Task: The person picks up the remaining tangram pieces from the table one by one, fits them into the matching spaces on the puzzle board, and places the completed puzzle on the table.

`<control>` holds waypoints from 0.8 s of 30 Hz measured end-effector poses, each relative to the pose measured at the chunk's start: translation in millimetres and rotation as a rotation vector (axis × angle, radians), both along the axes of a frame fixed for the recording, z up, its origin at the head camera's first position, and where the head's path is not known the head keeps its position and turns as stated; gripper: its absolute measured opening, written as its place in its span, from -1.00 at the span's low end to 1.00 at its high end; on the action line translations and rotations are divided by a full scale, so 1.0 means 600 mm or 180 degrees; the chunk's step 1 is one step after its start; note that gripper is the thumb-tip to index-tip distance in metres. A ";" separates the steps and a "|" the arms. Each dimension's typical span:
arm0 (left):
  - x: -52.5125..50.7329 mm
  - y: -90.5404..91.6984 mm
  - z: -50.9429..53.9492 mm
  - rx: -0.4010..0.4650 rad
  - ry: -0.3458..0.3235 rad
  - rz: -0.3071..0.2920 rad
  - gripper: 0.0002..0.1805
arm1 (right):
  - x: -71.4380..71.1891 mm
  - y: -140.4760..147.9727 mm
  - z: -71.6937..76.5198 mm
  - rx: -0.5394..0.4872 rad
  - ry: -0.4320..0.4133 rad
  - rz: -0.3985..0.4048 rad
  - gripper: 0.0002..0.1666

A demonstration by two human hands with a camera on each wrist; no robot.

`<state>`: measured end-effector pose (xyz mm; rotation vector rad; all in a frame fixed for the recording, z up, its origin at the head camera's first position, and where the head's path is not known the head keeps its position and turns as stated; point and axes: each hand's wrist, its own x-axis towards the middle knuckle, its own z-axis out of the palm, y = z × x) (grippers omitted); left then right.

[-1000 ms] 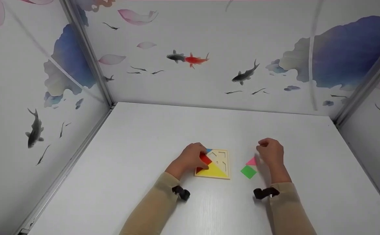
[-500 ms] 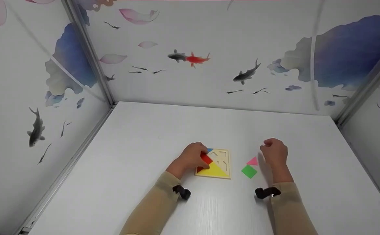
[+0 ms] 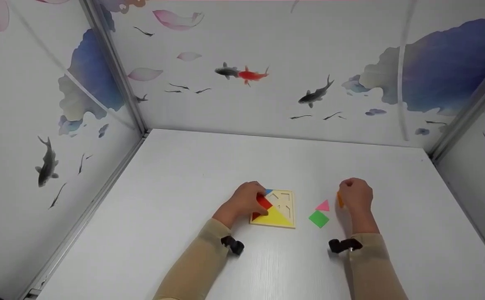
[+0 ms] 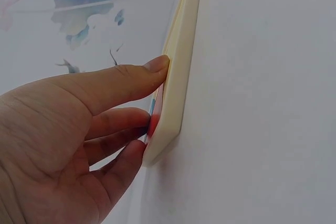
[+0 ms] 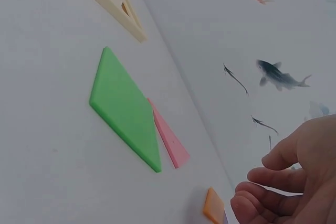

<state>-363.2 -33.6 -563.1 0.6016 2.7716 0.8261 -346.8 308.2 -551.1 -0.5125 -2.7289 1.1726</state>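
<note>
A square wooden tray [image 3: 291, 208] holds yellow [image 3: 276, 217], red and blue pieces on its left and lower parts. My left hand [image 3: 242, 202] holds the tray at its left side, thumb and fingers curled at the edge and over the pieces [image 4: 126, 90]. A green square [image 3: 319, 218] lies right of the tray, touching or almost touching a pink triangle [image 3: 323, 205]. My right hand [image 3: 356, 200] is over the table, right of these, beside an orange piece [image 3: 340, 199]. In the right wrist view its fingers [image 5: 262, 198] are loosely curled, holding nothing, near the orange piece [image 5: 213, 205].
The white table [image 3: 175, 166] is bounded by printed walls with fish and leaf pictures. Metal posts stand at the left and right back corners. Both forearms wear beige sleeves with black wrist devices [image 3: 233, 246].
My right hand has moved right, away from the pink triangle, and the orange piece now shows at its left side. My left hand stays on the tray.
</note>
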 end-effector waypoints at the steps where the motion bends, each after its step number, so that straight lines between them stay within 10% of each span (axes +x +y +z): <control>1: 0.000 0.000 0.000 0.0010 -0.0010 0.0009 -0.47 | 0.000 0.001 0.000 0.0021 -0.0035 0.0005 -0.51; 24: 0.003 0.001 0.001 0.0043 -0.0073 0.0077 -0.46 | 0.011 -0.001 0.005 0.0395 -0.0391 0.0290 -0.49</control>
